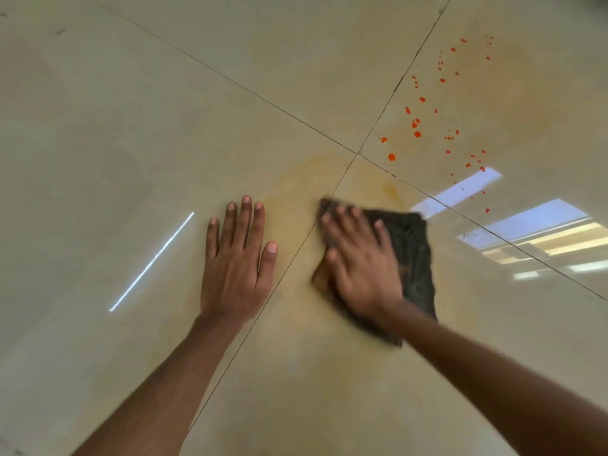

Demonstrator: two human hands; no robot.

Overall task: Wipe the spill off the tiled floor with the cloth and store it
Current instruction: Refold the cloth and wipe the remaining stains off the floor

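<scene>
The dark cloth (pixel 415 255) is pressed flat to the tiled floor (pixel 115 126) by the right hand (pixel 358 263), just right of the grout line (pixel 332 195) that runs toward the camera. The fingers are laid straight and a little spread on top of it; no fold is pinched or curled round. The hand and the cloth's near edges are blurred. An orange-brown stain is seen at the cloth's left corner, by the thumb. The left hand (pixel 235 258) is planted palm-down on the neighbouring tile, fingers straight and close together, thumb held out; nothing is held. Between and ahead of the two hands a pale yellow smear (pixel 296 192) is spread across the crossing of the joints. Farther off to the right, bright orange drops (pixel 417 134) are scattered over the far tile, well apart from the cloth. Window light (pixel 539 222) is mirrored in the glossy tile at right, a thin white streak (pixel 151 261) at left.
</scene>
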